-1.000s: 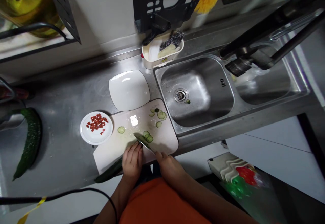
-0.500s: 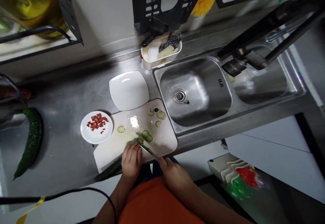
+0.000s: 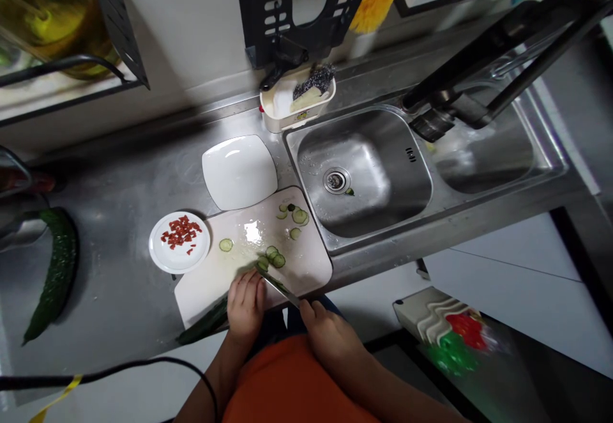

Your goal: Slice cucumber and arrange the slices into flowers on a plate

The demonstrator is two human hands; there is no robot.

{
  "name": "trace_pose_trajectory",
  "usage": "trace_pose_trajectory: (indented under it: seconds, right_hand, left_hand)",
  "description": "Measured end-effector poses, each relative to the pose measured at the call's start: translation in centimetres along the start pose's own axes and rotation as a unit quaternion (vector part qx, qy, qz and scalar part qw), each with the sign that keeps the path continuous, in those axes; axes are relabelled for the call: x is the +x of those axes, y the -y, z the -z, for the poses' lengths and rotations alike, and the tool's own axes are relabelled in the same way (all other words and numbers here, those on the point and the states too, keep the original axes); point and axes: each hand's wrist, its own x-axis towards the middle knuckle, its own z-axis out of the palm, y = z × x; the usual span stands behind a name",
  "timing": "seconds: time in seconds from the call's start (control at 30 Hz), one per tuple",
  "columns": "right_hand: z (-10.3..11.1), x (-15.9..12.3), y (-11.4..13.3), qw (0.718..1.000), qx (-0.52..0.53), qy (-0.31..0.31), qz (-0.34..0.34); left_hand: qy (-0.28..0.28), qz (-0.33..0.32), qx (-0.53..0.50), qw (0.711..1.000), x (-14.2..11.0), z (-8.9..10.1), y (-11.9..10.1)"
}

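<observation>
My left hand is closed over a dark green cucumber, whose uncut length sticks out to the left past the edge of the white cutting board. In my right hand is the handle of a knife. Its blade slants up and left to the cucumber's end, close beside my left fingertips. Several cucumber slices lie just beyond the blade. More slices are scattered near the board's right corner, and a single slice rests farther left.
A round plate of chopped red pieces touches the board's left side. Behind the board stands a square white plate. The sink is to the right, under a black faucet. Another cucumber lies far left.
The whole view has shifted slightly, with the scene sliding a little to the left. My hands, the knife and the cucumber keep nearly the same places on the board.
</observation>
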Motion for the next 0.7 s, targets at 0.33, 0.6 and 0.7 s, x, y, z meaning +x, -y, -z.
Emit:
trace_pose_trajectory:
  seconds: [0.33, 0.6, 0.7]
  right_hand:
    - [0.72, -0.13, 0.36, 1.0, -0.013, 0.011, -0.003]
    - [0.52, -0.05, 0.41, 1.0, -0.02, 0.003, -0.004]
    - [0.57, 0.03, 0.42, 1.0, -0.015, 0.002, -0.005]
  left_hand:
    - [-0.001, -0.001, -0.003, 1.0, 0.17, -0.05, 0.06]
    - [-0.003, -0.01, 0.008, 1.0, 0.05, -0.17, 0.27]
    - [-0.005, -0.012, 0.01, 1.0, 0.06, -0.2, 0.24]
